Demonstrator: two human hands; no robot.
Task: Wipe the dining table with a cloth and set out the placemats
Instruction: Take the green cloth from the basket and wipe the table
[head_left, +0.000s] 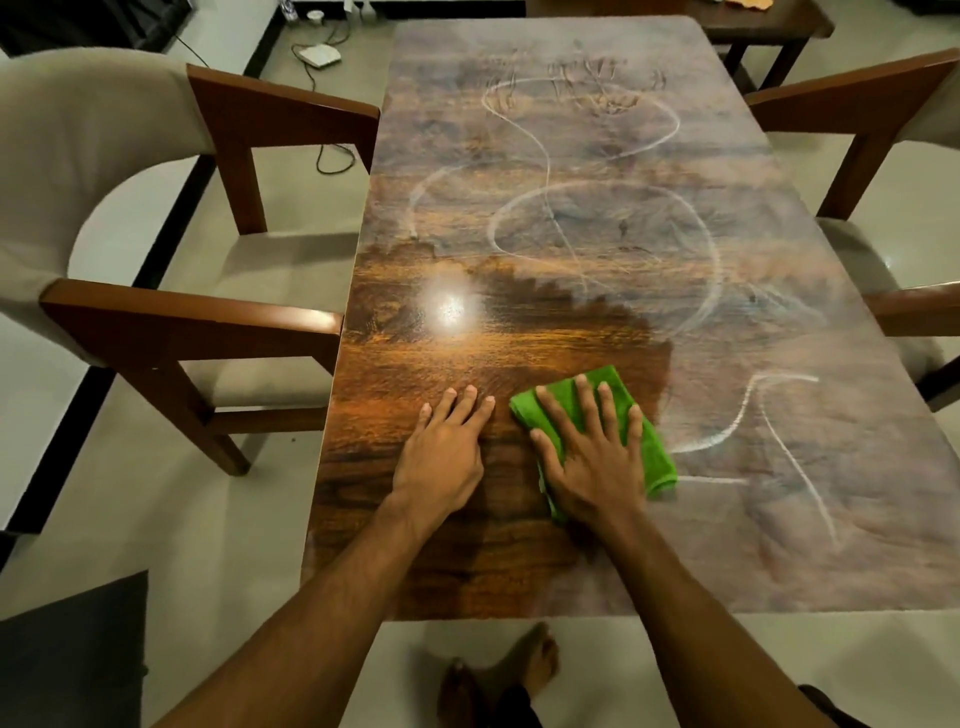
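Note:
A long wooden dining table (519, 322) runs away from me. Its near left part is dark and glossy; the far and right parts carry a pale dusty film with white curved streaks (602, 218). A folded green cloth (654, 457) lies on the near middle of the table. My right hand (592, 457) presses flat on the cloth with straight spread fingers. Just left of it, my left hand (447, 447) rests flat on the bare wood, fingers straight. No placemats are in view.
An upholstered wooden armchair (156, 291) stands at the table's left side and another (883, 156) at the right. A smaller dark table (769, 26) sits beyond the far end. A white device with cables (319, 54) lies on the floor at the far left. My bare feet (498, 675) are below the near edge.

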